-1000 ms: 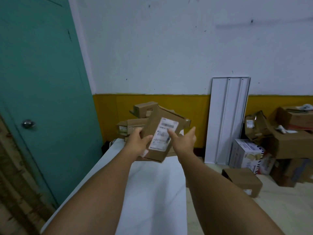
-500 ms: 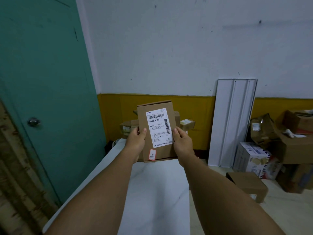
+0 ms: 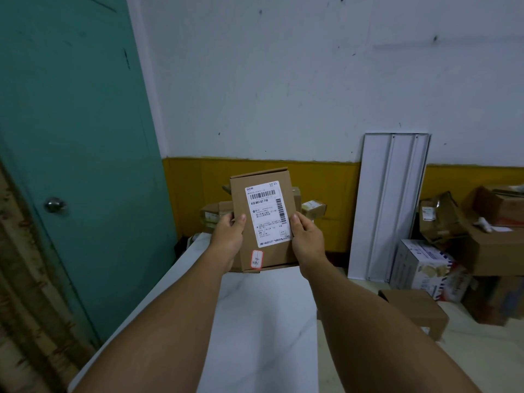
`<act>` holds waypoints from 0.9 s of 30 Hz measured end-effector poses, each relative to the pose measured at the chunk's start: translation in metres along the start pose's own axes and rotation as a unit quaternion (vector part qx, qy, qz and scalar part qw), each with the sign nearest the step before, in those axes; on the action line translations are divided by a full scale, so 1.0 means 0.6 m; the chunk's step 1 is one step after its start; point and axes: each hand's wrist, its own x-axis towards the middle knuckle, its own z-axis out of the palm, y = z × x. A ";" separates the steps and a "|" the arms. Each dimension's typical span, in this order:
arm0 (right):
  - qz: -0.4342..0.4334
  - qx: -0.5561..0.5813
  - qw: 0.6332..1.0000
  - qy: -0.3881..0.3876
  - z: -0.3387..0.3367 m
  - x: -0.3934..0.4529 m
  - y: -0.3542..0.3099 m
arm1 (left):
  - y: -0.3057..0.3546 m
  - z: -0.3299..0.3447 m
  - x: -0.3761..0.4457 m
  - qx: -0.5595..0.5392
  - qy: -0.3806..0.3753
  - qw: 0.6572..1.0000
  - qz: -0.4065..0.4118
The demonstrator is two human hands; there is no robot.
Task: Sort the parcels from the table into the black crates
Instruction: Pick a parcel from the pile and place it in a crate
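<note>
A flat brown parcel (image 3: 263,219) is held upright above the white table (image 3: 263,321), gripped by both hands. The left hand (image 3: 228,236) is clamped on the parcel's left edge, thumb laid over the front face. The right hand (image 3: 307,239) is clamped on the right edge, thumb on the front beside the white shipping label (image 3: 268,214). The label faces the camera, barcode at the top. A small red-bordered sticker (image 3: 257,258) is seen on the parcel below the label, between the two wrists.

Just behind the hands, more brown parcels (image 3: 312,209) are piled at the table's far end, partly hidden by the held one. Beyond the hands, a wall is seen, white above a yellow band (image 3: 326,194). To the right of the right hand, a white panel (image 3: 388,205) is leaned against the wall. Further right, cardboard boxes (image 3: 487,245) are stacked on the floor, with one low brown box (image 3: 416,310) nearer the right forearm. Left of the left hand, a teal door (image 3: 71,165) with a metal knob (image 3: 54,204) is seen.
</note>
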 end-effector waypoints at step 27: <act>0.022 0.021 0.950 -0.309 0.319 -0.214 0.004 | -0.027 -0.336 -0.207 0.021 0.348 0.937 -0.017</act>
